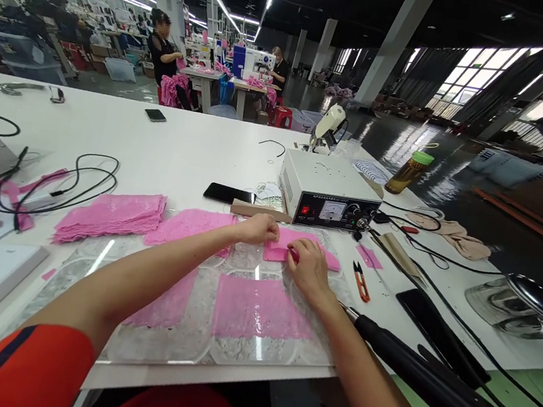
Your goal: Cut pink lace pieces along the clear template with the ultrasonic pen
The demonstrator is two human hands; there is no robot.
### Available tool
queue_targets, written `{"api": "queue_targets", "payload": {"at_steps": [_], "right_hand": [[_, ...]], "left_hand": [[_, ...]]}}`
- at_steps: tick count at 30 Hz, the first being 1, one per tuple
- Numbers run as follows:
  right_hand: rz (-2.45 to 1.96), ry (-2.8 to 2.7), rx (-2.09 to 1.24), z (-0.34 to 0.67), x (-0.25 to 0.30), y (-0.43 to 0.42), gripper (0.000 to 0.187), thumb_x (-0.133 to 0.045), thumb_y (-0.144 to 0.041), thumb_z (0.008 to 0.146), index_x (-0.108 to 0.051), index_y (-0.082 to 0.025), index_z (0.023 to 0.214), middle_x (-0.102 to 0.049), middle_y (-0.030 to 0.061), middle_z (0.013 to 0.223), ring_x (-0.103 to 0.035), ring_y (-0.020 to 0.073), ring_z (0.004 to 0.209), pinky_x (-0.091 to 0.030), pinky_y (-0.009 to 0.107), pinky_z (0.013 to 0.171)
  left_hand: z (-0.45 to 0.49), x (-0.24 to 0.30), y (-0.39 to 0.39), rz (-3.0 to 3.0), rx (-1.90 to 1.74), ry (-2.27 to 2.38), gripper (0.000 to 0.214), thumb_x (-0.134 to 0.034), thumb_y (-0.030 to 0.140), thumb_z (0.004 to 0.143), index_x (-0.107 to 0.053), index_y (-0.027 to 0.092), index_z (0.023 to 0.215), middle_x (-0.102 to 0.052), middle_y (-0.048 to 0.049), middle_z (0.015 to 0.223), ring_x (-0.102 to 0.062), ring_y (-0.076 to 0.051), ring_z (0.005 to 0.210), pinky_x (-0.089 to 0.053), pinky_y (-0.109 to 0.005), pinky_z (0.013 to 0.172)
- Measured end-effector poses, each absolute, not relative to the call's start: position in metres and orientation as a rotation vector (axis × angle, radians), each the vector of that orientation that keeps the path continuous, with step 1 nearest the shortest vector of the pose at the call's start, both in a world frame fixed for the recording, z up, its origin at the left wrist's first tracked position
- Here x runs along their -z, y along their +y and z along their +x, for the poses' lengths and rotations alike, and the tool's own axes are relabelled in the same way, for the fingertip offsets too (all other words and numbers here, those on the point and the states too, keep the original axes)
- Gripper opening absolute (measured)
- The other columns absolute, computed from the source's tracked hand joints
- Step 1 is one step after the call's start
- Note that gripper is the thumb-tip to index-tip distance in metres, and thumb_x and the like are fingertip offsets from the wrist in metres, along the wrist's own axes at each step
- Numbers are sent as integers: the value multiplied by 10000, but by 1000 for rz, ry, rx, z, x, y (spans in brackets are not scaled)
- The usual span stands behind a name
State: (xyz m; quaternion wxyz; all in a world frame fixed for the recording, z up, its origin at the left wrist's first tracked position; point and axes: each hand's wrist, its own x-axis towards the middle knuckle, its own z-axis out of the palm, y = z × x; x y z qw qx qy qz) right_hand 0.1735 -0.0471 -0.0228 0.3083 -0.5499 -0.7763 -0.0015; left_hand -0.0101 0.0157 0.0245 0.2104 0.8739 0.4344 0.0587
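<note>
My left hand (258, 229) rests with curled fingers on the left end of a small stack of pink lace pieces (318, 248) at the far side of a clear glass plate (231, 349). Beside it, my right hand (307, 269) pinches the near edge of the same stack with closed fingers. Under the glass lie two larger pink lace panels (259, 309). Two more piles of pink lace (111, 214) sit to the left of my hands.
A white control box (328, 194) with a meter stands behind the stack, a black phone (229, 193) to its left. Orange snips (360, 282) lie to the right. A black handheld tool (432, 384) with cable lies at the near right. Other people work at sewing tables far behind.
</note>
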Motion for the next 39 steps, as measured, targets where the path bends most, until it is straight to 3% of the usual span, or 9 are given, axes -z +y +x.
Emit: {"api": "queue_targets", "payload": {"at_steps": [4,8,13,17,23,28,35,39], "right_hand": [[-1438,-2037,34,174,27,-45,125,-530,-186,836,-653,-194,818,-695,66,847,-568,209,827,-370,328,746],[-1411,-2037,60,174,28,-46,134,-517,-192,854,-650,-198,834,-700,52,822,-578,201,807,-359,320,747],[-1386,-2047,113,172,26,-47,153,-501,-219,880,-653,-202,866,-699,43,818,-584,184,800,-363,305,751],[-1390,-2058,138,176,24,-50,159,-499,-216,876,-656,-191,879,-694,56,826,-582,194,820,-371,314,761],[-1334,-2160,92,189,23,-79,160,-546,-108,780,-653,-188,869,-684,66,849,-575,218,841,-397,339,768],[-1080,-2325,123,193,27,-125,223,-521,-45,765,-628,-201,884,-657,47,842,-545,204,826,-430,341,769],[-968,-2319,160,200,32,-154,239,-505,-33,811,-594,-193,965,-637,49,852,-539,185,828,-470,338,763],[-1064,-2246,68,210,34,-158,249,-499,-57,826,-600,-212,992,-640,44,869,-564,185,841,-497,349,768]], "left_hand": [[-10,-28,0,2516,-243,1251,258,-631,319,895,-609,141,1081,-613,-75,1106,-598,-210,1005,-513,-378,863],[0,-20,-25,2651,-381,1339,489,-778,385,726,-590,133,1101,-576,-124,1162,-519,-297,1099,-434,-431,922],[15,-12,-34,2767,-478,1388,119,-528,203,899,-622,139,935,-616,-116,1008,-547,-254,987,-397,-412,885],[10,-19,-38,2802,-489,1344,164,-483,151,907,-643,140,870,-637,-94,927,-568,-225,924,-400,-385,861],[-27,-36,-74,2769,-392,1160,158,-526,141,865,-682,164,866,-663,-59,962,-600,-184,889,-410,-333,855],[-60,-34,-117,2697,-330,1019,143,-567,105,825,-687,180,815,-676,-33,932,-615,-153,864,-417,-276,847],[-71,-19,-144,2696,-278,858,159,-516,123,854,-655,178,801,-662,-64,1059,-602,-181,971,-380,-320,938],[-73,-18,-146,2758,-188,823,159,-525,102,779,-642,188,843,-649,-70,1104,-593,-201,1004,-337,-367,1007]]}}
